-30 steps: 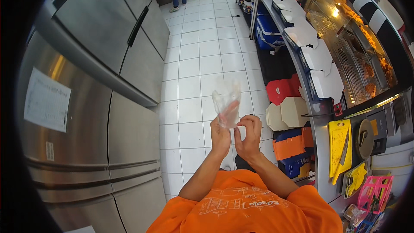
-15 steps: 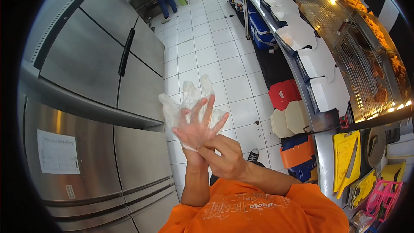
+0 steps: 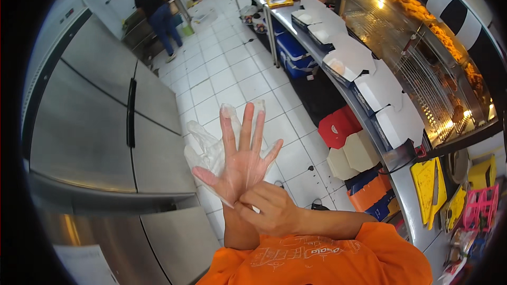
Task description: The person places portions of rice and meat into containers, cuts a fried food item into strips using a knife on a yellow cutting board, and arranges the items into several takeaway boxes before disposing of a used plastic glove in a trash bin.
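The left hand [image 3: 240, 166] is raised palm up, its fingers spread wide apart within a loose, thin, translucent plastic glove [image 3: 202, 145]. The glove lies over the palm, with slack film bunched beside the thumb and filmy tips reaching past the index and ring fingers; whether every finger sits fully in its sleeve, I cannot tell. The bare right hand [image 3: 270, 211] is curled, its fingers together and clamped on the glove's edge at the left wrist. Both hands are in front of the person's orange printed T-shirt [image 3: 317, 258], above the white tiled floor [image 3: 290, 163].

To the left stands a large stainless-steel refrigerator [image 3: 84, 121] with a long black handle strip [image 3: 131, 113]. To the right, open white cardboard boxes with dark sides [image 3: 397, 126] line a stainless-steel counter [image 3: 397, 180], beside a lit warming cabinet of golden fried food [image 3: 420, 66]. Farther off, a person in a dark top and blue jeans [image 3: 161, 18] faces away
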Demonstrator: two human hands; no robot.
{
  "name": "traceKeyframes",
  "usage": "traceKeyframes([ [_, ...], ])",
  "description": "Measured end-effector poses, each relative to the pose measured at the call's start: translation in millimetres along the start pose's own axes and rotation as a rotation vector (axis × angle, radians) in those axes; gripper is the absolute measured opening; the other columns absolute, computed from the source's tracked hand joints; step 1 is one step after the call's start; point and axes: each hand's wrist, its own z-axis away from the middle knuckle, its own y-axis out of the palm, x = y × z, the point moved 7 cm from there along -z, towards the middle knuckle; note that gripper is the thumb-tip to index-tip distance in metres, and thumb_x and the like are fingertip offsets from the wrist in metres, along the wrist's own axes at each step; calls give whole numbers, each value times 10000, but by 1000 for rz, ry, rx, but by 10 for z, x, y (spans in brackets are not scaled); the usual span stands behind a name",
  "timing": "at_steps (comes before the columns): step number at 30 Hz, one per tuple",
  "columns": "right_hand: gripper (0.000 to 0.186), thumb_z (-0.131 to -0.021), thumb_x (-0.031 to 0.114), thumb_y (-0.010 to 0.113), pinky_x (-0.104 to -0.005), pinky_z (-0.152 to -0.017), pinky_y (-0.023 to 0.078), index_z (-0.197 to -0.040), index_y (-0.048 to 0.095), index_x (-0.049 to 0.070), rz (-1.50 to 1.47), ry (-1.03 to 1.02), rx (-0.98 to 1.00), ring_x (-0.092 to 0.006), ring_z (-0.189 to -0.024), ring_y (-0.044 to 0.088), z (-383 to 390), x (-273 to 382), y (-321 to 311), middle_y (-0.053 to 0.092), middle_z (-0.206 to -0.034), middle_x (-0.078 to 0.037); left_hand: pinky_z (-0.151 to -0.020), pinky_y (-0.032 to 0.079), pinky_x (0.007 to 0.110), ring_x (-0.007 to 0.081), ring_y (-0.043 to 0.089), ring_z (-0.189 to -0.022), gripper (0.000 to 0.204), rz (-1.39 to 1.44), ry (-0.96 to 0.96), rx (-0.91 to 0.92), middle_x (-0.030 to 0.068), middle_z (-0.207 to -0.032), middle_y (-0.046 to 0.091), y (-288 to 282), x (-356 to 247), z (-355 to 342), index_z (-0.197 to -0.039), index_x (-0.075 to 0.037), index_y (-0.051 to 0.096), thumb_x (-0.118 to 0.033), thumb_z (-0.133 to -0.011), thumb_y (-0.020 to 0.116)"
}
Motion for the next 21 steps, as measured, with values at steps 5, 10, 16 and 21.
traceKeyframes([
  [5,188,-683,107,621,-284,-611,452,-835,602,-1,142,33,90,-203,-681,524,-384,-214,324,495,-774,-72,-1083,192,653,305,-14,-1485,1117,38,-152,64,150,-1607,28,-186,-152,-540,-1552,-236,-24,-891,-739,371],
  [10,214,-657,96,625,-279,-599,459,-846,605,-2,280,123,164,-201,-709,546,-579,-460,527,529,-809,-73,-1074,219,657,324,76,-1474,1023,458,-315,60,169,-1595,94,-355,-11,-878,-1554,-158,78,-819,-816,335],
  [16,246,-666,91,633,-286,-620,460,-888,599,-10,299,214,232,-220,-757,547,-558,-748,635,525,-847,-88,-1079,194,672,354,91,-1471,1025,538,-392,113,184,-1597,62,-474,127,-1144,-1554,-153,69,-826,-816,303],
  [21,279,-721,1,660,-318,-687,472,-995,610,21,320,369,-125,-255,-834,582,-482,-1088,-208,583,-954,-127,-1095,159,665,391,88,-1465,1059,456,-496,182,199,-1596,40,-505,258,-1151,-1551,-120,87,-835,-803,315],
])
